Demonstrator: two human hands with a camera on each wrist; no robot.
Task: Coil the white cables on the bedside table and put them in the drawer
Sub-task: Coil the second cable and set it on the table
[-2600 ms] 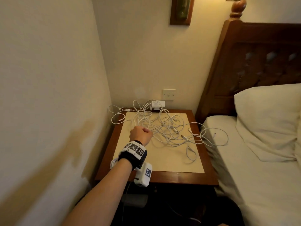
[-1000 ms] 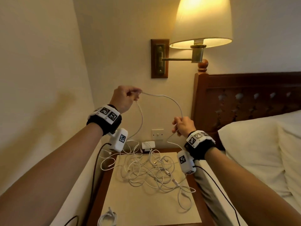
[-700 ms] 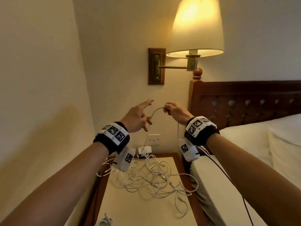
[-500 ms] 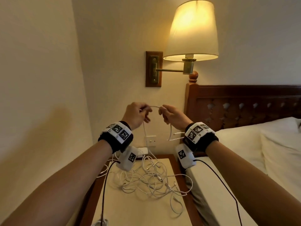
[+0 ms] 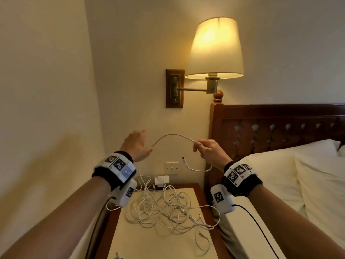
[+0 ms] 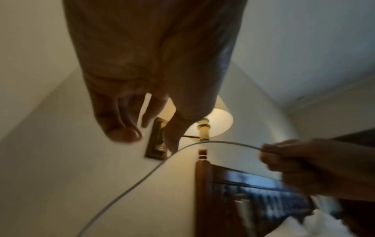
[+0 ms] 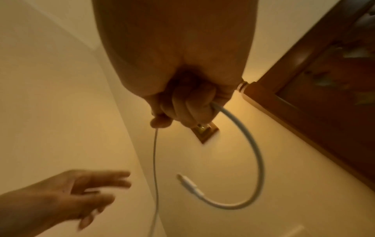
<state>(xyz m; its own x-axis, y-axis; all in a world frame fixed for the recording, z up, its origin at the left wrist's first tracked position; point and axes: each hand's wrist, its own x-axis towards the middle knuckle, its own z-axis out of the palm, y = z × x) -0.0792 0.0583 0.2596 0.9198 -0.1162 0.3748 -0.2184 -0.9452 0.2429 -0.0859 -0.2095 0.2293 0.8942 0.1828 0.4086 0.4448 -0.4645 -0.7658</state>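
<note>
My right hand (image 5: 198, 147) grips one white cable (image 5: 173, 135) raised above the bedside table (image 5: 168, 245). The cable arcs left to my left hand (image 5: 145, 142), whose fingers are straight and spread and do not grip it. In the right wrist view the right hand (image 7: 178, 112) is curled round the cable (image 7: 249, 144), and its free end with a connector (image 7: 188, 184) hangs in a loop below. The left wrist view shows the left hand (image 6: 142, 121) open, with the cable (image 6: 142, 181) passing just under the thumb. A tangle of white cables (image 5: 160, 210) lies on the table. No drawer is in view.
A white charger plug (image 5: 161, 181) sits at the table's back by a wall switch (image 5: 172, 167). A lit wall lamp (image 5: 214, 49) hangs above. The wooden headboard (image 5: 270, 128) and the bed with a pillow (image 5: 280, 174) lie to the right, and a wall is close on the left.
Half a second ago both hands pinched the cable close together. My left hand has since let go and opened, and the hands have drawn apart.
</note>
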